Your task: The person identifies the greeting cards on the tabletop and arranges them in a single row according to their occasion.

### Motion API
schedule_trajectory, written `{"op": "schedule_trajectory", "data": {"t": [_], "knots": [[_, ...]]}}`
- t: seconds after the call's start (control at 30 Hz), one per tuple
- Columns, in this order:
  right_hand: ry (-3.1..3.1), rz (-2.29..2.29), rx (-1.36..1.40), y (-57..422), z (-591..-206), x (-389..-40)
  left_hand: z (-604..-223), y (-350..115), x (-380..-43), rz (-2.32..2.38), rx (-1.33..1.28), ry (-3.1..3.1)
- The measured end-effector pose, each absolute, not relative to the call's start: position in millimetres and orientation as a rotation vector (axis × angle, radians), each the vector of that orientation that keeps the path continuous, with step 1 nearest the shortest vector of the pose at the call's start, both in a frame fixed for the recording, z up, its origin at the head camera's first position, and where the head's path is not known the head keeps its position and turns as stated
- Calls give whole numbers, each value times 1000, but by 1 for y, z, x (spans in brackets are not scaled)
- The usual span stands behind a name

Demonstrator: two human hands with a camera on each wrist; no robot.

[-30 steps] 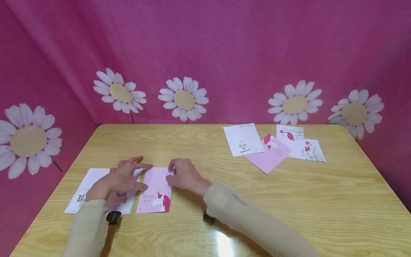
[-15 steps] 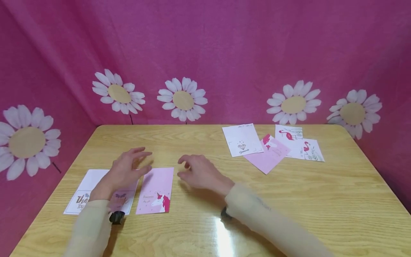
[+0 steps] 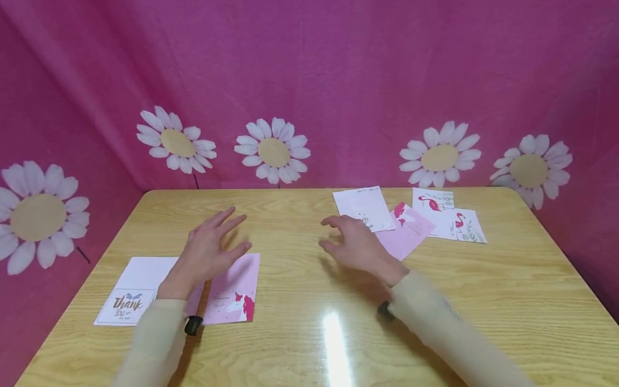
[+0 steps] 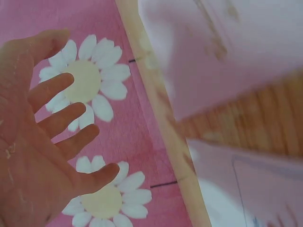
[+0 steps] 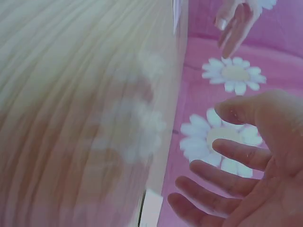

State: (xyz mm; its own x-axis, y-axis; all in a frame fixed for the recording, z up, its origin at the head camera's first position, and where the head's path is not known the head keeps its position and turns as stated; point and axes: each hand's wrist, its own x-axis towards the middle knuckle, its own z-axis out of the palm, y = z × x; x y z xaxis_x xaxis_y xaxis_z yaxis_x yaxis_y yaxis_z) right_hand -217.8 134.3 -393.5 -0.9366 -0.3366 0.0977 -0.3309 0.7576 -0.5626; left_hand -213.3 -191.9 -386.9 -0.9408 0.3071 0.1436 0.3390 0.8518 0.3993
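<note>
My left hand (image 3: 208, 252) hovers over the left side of the table, fingers spread and holding nothing. Below it lie a pink unicorn card (image 3: 239, 293) and white "Thank You" cards (image 3: 128, 303), partly hidden by the hand and forearm. In the left wrist view the left fingers (image 4: 71, 118) are loosely extended and apart from the cards. My right hand (image 3: 358, 244) is in the air near the back right cards, nearest the white diamond card (image 3: 362, 204), whose drawing it partly covers. The right wrist view shows its fingers (image 5: 222, 179) relaxed, with nothing in them.
At the back right, a second pink unicorn card (image 3: 411, 231) lies partly under the diamond card. Flamingo cards (image 3: 469, 226) overlap beside it. The wooden table (image 3: 309, 344) reaches a pink curtain (image 3: 309, 80) with daisies at its back edge.
My right hand has let go of the left unicorn card's edge and moved right toward the back cards. My left hand has lifted and shifted slightly right and away from me. The cards stay put.
</note>
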Motion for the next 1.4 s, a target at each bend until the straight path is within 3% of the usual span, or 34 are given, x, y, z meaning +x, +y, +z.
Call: {"op": "schedule_trajectory", "data": {"t": [1.4], "knots": [[2965,-863,28,295,-398,-223,-386,-30,-245,-892,-949,-2931]]}}
